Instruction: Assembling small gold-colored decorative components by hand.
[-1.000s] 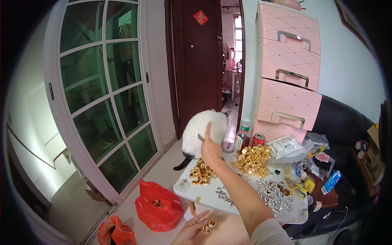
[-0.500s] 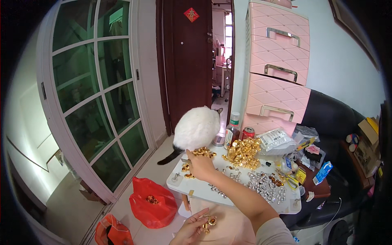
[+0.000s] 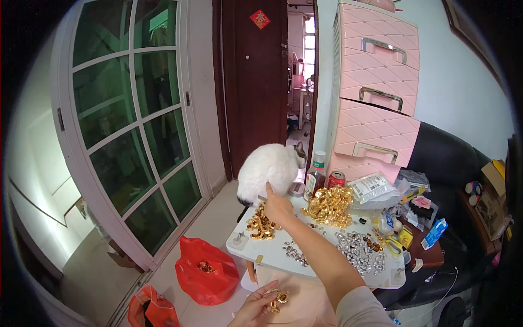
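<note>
My left hand (image 3: 257,306) is low, over my lap, its fingers closed on a gold-coloured ornament with an amber stone (image 3: 280,297). Over the white table my right hand (image 3: 279,208) reaches out, index finger stretched toward the back of a white cat (image 3: 267,170). A small grey piece sticks out beside its thumb; what it is I cannot make out. Just below that hand lies a pile of gold pieces with amber stones (image 3: 262,224). To its right are a larger heap of plain gold pieces (image 3: 329,206) and a spread of silver-coloured pieces (image 3: 360,256).
The white table (image 3: 248,248) also holds a bottle (image 3: 316,177), a red can (image 3: 336,179) and a plastic packet (image 3: 373,188). Yellow scissors (image 3: 393,246) lie at the right. A red bag (image 3: 210,286) stands on the floor at left. Pink drawers (image 3: 376,128) rise behind.
My right hand has moved up from the near gold pile toward the cat, uncovering more of the pile. The cat has turned its head, and its tail is less visible. My left hand stays put.
</note>
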A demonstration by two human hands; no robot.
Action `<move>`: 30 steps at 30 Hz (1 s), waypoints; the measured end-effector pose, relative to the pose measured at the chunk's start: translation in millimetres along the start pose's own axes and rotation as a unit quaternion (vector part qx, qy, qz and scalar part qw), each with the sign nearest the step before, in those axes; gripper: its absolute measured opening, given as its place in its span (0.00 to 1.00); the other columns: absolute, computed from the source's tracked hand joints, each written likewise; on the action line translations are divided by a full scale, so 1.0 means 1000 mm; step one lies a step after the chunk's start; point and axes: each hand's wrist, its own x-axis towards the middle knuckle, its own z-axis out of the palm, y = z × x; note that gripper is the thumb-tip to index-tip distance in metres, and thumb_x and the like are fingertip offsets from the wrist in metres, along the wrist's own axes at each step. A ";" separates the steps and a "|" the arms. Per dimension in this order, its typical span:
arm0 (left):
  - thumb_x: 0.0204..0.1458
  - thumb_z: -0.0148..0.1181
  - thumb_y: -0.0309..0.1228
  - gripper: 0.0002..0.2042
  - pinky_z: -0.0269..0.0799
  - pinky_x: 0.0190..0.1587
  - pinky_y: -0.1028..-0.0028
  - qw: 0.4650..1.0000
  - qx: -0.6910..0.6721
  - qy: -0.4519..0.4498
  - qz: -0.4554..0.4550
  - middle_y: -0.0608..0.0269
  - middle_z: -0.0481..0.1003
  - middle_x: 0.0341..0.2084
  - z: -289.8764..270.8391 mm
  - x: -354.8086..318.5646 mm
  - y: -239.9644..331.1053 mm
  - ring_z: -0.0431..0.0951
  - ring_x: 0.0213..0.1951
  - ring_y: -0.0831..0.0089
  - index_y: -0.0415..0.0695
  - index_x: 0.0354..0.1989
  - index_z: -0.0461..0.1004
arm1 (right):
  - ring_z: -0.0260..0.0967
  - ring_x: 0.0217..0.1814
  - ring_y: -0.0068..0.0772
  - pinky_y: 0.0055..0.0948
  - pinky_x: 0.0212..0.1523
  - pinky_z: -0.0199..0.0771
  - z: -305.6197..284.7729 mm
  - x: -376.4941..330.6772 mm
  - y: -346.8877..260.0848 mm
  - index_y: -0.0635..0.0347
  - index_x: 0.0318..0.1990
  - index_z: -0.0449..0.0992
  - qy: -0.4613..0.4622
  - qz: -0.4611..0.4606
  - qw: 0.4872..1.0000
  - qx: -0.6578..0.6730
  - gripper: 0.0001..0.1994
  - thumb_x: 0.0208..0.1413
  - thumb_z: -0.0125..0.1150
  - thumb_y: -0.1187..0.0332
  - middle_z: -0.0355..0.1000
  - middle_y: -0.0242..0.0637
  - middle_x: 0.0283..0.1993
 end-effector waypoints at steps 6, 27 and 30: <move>0.54 0.45 0.21 0.21 0.74 0.36 0.78 1.000 -0.008 0.015 0.002 0.48 0.72 0.41 -0.014 0.007 0.001 0.76 0.34 0.72 0.38 0.57 0.56 | 0.70 0.33 0.49 0.43 0.35 0.69 0.000 -0.002 -0.002 0.61 0.63 0.46 -0.009 0.001 1.000 0.002 0.35 0.44 0.50 0.71 0.72 0.51 0.32; 0.53 0.46 0.21 0.22 0.74 0.37 0.80 1.000 0.022 -0.001 -0.010 0.49 0.71 0.43 -0.004 -0.002 -0.004 0.76 0.37 0.72 0.37 0.57 0.55 | 0.70 0.26 0.49 0.45 0.28 0.68 -0.002 -0.040 -0.037 0.61 0.63 0.43 0.005 -0.106 0.994 -0.010 0.38 0.41 0.48 0.75 0.70 0.51 0.25; 0.53 0.46 0.21 0.21 0.74 0.37 0.79 1.000 0.001 0.030 0.001 0.50 0.71 0.42 -0.003 0.002 -0.007 0.76 0.37 0.73 0.37 0.57 0.55 | 0.69 0.23 0.49 0.46 0.25 0.66 -0.007 -0.072 -0.046 0.63 0.63 0.42 -0.038 -0.162 0.986 0.002 0.38 0.40 0.49 0.74 0.70 0.50 0.22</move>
